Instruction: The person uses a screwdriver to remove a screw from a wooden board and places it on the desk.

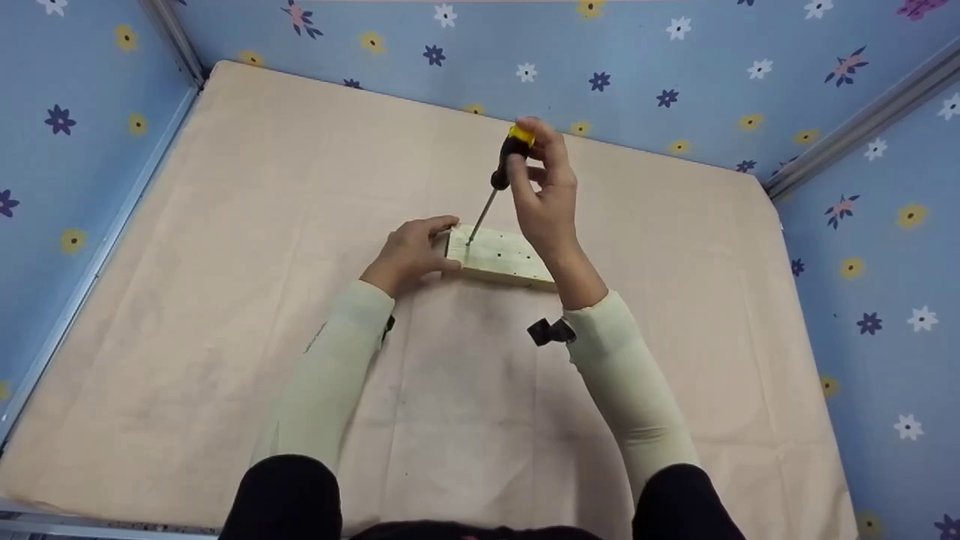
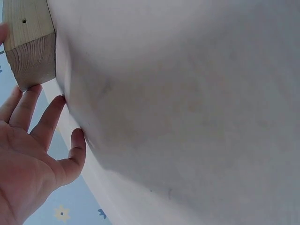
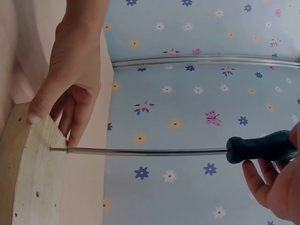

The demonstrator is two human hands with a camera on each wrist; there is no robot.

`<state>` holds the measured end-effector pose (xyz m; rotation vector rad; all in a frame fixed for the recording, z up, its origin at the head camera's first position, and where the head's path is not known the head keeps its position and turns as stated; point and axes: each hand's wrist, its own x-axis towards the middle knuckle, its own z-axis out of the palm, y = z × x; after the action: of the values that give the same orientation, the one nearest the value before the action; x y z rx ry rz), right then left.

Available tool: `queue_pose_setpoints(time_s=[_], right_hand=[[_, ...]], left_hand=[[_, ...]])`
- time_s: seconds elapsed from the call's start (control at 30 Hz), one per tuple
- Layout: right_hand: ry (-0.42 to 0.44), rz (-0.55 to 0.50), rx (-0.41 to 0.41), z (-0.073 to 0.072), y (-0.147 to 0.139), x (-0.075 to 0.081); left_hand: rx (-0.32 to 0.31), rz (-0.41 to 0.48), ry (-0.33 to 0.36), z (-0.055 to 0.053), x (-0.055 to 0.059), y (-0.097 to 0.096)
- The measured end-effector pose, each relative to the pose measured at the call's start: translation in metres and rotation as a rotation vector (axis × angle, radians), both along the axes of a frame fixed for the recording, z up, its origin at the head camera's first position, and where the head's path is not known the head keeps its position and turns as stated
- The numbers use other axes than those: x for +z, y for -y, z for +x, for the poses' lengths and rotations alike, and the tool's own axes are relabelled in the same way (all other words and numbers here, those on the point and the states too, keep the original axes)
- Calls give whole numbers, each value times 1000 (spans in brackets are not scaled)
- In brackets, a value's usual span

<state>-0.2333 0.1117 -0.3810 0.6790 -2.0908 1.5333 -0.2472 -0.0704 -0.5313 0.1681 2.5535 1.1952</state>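
Observation:
A pale wooden block (image 1: 517,262) with several small dark holes lies on the cloth. My left hand (image 1: 409,251) grips its left end, thumb on the near side and fingers at the far side. In the left wrist view, some fingertips touch the block's end (image 2: 35,63) and others rest on the cloth. My right hand (image 1: 550,199) holds a screwdriver (image 1: 504,165) by its black handle with a yellow end. In the right wrist view, the long metal shaft (image 3: 150,152) meets a screw (image 3: 58,149) that stands partly out of the block's top face.
A beige cloth (image 1: 285,247) with creases covers the table. Blue flowered panels (image 1: 495,45) in metal frames (image 1: 847,120) enclose its back and sides.

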Motion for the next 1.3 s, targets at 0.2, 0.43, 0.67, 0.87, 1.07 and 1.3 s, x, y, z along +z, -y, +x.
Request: queue_pose_setpoints(time_s=[0.2,0.43,0.67,0.87,1.07,1.3], right_hand=[[-31,9,-10,-1,0,-1],[-22,34,20,0,-1,-1],[-20,-1,-21,-2,-1,-3],[17,-14,-6,-2,0,-1],[-20,-10,-100,-2,0,-2],[-19,-50,-83,-2,1,-2]], left_hand=[[-6,-9,12,0,-1,0],[-5,17,0,1,-2,1],[-7,27,5,2,-1,2],[-5,42,-10,2,-2,3],[-12,39,-21,1,-2,2],[-3,34,-11,1,-2,2]])
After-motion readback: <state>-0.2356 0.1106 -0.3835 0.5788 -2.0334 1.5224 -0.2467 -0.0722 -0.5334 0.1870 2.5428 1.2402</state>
